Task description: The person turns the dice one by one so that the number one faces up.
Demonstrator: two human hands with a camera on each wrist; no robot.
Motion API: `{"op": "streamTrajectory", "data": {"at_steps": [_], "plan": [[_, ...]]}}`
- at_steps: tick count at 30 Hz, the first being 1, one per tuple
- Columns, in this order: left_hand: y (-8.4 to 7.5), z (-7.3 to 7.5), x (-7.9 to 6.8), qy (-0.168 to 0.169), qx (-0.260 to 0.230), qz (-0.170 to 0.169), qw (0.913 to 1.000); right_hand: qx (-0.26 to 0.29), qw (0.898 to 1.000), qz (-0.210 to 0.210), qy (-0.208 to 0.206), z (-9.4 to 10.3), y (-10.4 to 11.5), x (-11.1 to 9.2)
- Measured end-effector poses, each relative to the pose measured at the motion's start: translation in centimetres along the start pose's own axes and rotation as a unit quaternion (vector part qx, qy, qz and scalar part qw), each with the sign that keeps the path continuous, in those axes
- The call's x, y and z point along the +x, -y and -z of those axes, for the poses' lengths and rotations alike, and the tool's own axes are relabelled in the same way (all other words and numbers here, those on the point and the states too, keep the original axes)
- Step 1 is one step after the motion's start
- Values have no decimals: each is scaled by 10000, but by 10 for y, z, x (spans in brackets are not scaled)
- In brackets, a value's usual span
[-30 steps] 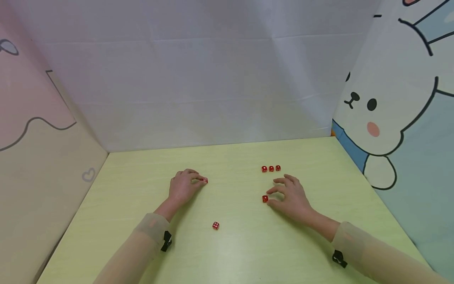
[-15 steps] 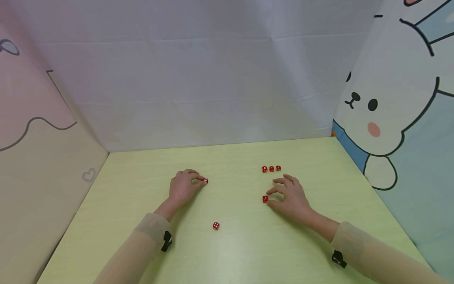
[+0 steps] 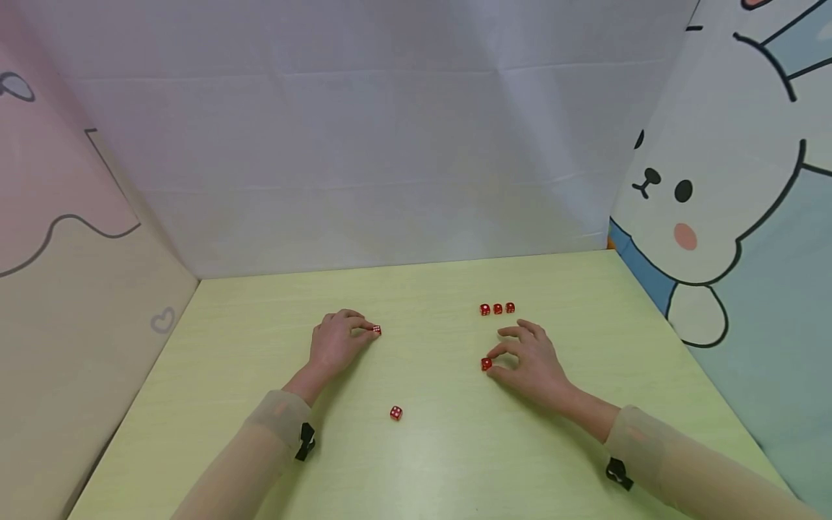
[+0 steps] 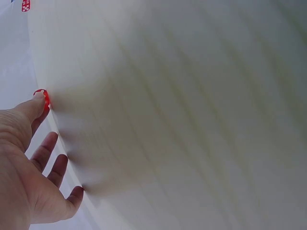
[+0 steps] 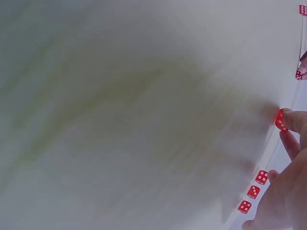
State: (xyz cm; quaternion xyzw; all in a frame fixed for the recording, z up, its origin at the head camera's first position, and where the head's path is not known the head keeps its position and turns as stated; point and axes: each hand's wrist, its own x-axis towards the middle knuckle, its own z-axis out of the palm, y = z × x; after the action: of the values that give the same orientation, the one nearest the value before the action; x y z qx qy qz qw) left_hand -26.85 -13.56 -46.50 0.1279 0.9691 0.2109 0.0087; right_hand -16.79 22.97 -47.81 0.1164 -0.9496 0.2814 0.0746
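Observation:
On the left half of the table, my left hand (image 3: 335,343) pinches a red die (image 3: 377,330) between thumb and index finger. The left wrist view shows that die (image 4: 46,98) mostly behind the thumb, with the other fingertips down at the tabletop. My right hand (image 3: 529,361) has thumb and index finger on a second red die (image 3: 486,364), its remaining fingers spread. From the right wrist, the thumb covers part of this die (image 5: 280,120). Just beyond the right hand, three red dice (image 3: 497,309) stand in a short row.
Nearer the front, another red die (image 3: 396,413) lies alone between the two forearms. The pale yellow-green table (image 3: 442,462) meets a white cloth backdrop (image 3: 390,144) behind. Printed panels flank both sides, the right one with a cartoon animal (image 3: 708,173).
My right thumb and index finger have come slightly in around their die, and the right hand has shifted a touch leftward. The left hand and the other dice look unchanged.

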Motion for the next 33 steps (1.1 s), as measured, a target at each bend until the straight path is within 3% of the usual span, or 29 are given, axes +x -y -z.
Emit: {"op": "streamTrajectory", "data": {"at_steps": [5, 19, 33], "plan": [[0, -1, 0, -31, -23, 0, 10000, 61, 10000, -38, 1, 1, 0, -1], [0, 0, 0, 17, 31, 15, 10000, 264, 9976, -637, -27, 22, -12, -3], [0, -1, 0, -26, -34, -7, 10000, 135, 9977, -575, -344, 48, -44, 9]]}}
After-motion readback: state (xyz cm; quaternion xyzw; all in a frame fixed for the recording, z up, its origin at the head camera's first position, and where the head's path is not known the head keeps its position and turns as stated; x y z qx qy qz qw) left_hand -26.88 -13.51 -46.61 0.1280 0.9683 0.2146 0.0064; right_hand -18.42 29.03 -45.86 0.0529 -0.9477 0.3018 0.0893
